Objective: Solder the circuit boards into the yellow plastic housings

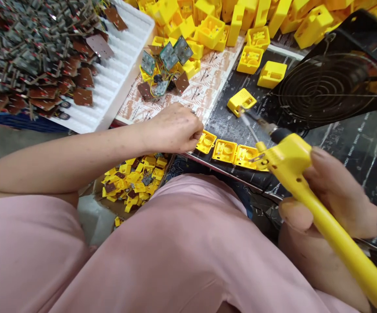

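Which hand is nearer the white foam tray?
Left. The left hand is right of the white foam tray; the right hand, holding a yellow tool, is farther right.

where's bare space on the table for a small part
Two patches of black tabletop look mostly bare, flecks aside: between the single yellow case and the row of open cases, and below the fan, right of the yellow tool. Crowded: the far side, with heaped yellow cases, and the foam tray, piled with circuit boards.
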The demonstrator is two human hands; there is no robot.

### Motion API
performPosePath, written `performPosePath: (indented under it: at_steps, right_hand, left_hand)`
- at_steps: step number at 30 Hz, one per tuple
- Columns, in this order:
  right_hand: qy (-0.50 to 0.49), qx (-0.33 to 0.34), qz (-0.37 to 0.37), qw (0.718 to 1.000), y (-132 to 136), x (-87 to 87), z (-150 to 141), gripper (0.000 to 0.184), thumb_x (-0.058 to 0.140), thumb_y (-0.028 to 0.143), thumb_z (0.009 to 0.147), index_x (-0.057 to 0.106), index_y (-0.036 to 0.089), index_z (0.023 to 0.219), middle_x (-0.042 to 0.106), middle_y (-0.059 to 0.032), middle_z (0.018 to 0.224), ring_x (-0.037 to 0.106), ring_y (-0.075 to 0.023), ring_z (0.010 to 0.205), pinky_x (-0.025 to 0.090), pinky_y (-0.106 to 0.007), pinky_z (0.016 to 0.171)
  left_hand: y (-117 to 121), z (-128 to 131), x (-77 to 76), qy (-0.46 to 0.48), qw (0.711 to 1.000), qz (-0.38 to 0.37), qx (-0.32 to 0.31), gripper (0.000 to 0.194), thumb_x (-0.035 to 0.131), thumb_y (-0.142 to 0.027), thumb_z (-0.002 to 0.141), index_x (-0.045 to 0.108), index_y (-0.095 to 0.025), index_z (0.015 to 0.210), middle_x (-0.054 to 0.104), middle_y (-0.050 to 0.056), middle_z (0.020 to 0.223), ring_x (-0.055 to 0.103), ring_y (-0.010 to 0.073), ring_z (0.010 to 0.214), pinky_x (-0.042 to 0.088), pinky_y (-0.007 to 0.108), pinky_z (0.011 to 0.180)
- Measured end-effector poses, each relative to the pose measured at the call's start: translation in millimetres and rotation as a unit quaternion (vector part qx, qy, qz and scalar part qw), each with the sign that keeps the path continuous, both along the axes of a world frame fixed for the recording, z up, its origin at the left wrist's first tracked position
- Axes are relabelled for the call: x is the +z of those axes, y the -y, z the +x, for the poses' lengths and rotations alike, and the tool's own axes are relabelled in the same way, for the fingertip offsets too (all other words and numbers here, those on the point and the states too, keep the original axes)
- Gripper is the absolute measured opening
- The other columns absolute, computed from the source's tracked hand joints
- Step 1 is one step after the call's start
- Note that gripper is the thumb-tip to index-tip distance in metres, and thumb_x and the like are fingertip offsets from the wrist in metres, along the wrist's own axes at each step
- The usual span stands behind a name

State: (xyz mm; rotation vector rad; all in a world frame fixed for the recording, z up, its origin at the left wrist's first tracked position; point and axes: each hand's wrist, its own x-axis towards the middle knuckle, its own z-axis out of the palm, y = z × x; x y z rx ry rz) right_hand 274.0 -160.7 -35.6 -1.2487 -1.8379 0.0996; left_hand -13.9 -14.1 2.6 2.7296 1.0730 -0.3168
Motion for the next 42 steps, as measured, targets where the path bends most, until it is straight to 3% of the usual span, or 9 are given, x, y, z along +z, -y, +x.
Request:
performPosePath:
  at_steps: [9, 12, 16, 22, 26, 29, 34, 37, 42]
  right_hand:
    - [0.065, 0.025, 0.055, 0.996, -24, -5.7, -11, 0.057, 0.08, 0.018, 0.095, 0.064, 0.03, 0.148, 0.085, -0.0026, 0.112, 0.084, -0.0204, 0.087, 0.066, -0.025, 0.084]
    - [0.078, 0.038, 0.046, 0.995, -32, -10.9, -10, 0.064, 0.076, 0.015, 0.097, 0.056, 0.028, 0.156, 0.086, -0.0033, 0.106, 0.084, -0.0195, 0.084, 0.066, -0.023, 0.081]
    - [0.125, 0.067, 0.038, 0.989, -44, -17.0, -11, 0.047, 0.08, 0.017, 0.094, 0.068, 0.031, 0.137, 0.085, -0.0051, 0.113, 0.083, -0.0223, 0.084, 0.067, -0.03, 0.08]
    - [0.156, 0.13, 0.024, 0.979, -56, -25.2, -26, 0.047, 0.086, 0.039, 0.092, 0.061, 0.028, 0.13, 0.082, -0.0072, 0.103, 0.081, -0.0266, 0.087, 0.066, -0.04, 0.083]
    - [0.165, 0.107, 0.019, 0.98, -55, -28.3, -37, 0.041, 0.078, 0.025, 0.097, 0.059, 0.028, 0.134, 0.078, -0.0026, 0.098, 0.077, -0.0215, 0.083, 0.064, -0.035, 0.086]
    - [0.166, 0.085, 0.016, 0.982, -55, -32.0, -42, 0.04, 0.075, 0.03, 0.099, 0.059, 0.025, 0.135, 0.078, -0.0041, 0.105, 0.075, -0.0213, 0.082, 0.063, -0.04, 0.09]
    - [0.158, 0.081, 0.019, 0.984, -58, -34.4, -48, 0.042, 0.073, 0.027, 0.099, 0.057, 0.025, 0.137, 0.079, -0.0039, 0.107, 0.076, -0.0224, 0.091, 0.056, -0.044, 0.105]
    - [0.152, 0.054, 0.026, 0.986, -58, -32.3, -52, 0.04, 0.073, 0.027, 0.1, 0.056, 0.026, 0.137, 0.079, -0.0029, 0.106, 0.075, -0.0205, 0.088, 0.055, -0.041, 0.103]
    - [0.135, 0.095, 0.021, 0.986, -55, -31.1, -59, 0.045, 0.077, 0.03, 0.099, 0.056, 0.025, 0.138, 0.078, -0.002, 0.101, 0.075, -0.0205, 0.089, 0.057, -0.04, 0.103]
  left_hand:
    - [10, -16, -24.3, 0.196, 0.976, -0.021, -0.094, 0.049, 0.065, -0.03, 0.1, 0.066, -0.021, 0.148, 0.065, 0.014, 0.156, 0.065, 0.0273, 0.14, 0.052, 0.04, 0.116]
    - [19, -34, -24.8, 0.223, 0.967, -0.055, -0.112, 0.041, 0.065, -0.024, 0.103, 0.07, -0.017, 0.142, 0.072, 0.016, 0.146, 0.07, 0.0232, 0.134, 0.054, 0.033, 0.114]
    - [17, -98, 10.8, 0.134, 0.97, -0.16, -0.12, 0.034, 0.064, -0.028, 0.105, 0.073, -0.026, 0.137, 0.083, 0.004, 0.125, 0.077, 0.0153, 0.101, 0.057, 0.024, 0.088]
    - [4, -95, 7.2, 0.08, 0.959, 0.172, 0.209, 0.046, 0.044, -0.048, 0.114, 0.071, -0.015, 0.13, 0.077, 0.004, 0.127, 0.059, 0.0182, 0.115, 0.049, 0.037, 0.104]
    - [-28, -66, -19.8, 0.085, 0.94, 0.235, 0.233, 0.038, 0.055, -0.047, 0.106, 0.075, -0.018, 0.12, 0.078, 0.007, 0.108, 0.061, 0.0271, 0.118, 0.046, 0.05, 0.108]
    - [-63, -73, -11.8, 0.22, 0.909, 0.227, 0.274, 0.021, 0.065, -0.04, 0.096, 0.077, -0.024, 0.087, 0.076, 0.003, 0.083, 0.068, 0.0233, 0.09, 0.054, 0.047, 0.093]
    - [-84, -72, 18.6, 0.509, 0.829, 0.099, 0.209, 0.033, 0.068, -0.052, 0.106, 0.067, -0.022, 0.092, 0.062, -0.011, 0.077, 0.052, 0.0001, 0.065, 0.049, 0.023, 0.062]
    - [-61, -52, 6.1, 0.598, 0.78, 0.063, 0.17, 0.023, 0.066, -0.044, 0.109, 0.065, -0.022, 0.1, 0.073, -0.009, 0.086, 0.065, 0.0005, 0.068, 0.054, 0.021, 0.059]
    - [-11, -59, -41.2, 0.505, 0.862, 0.031, 0.025, 0.012, 0.062, -0.027, 0.106, 0.072, -0.021, 0.101, 0.084, 0.003, 0.102, 0.08, 0.0121, 0.093, 0.065, 0.027, 0.082]
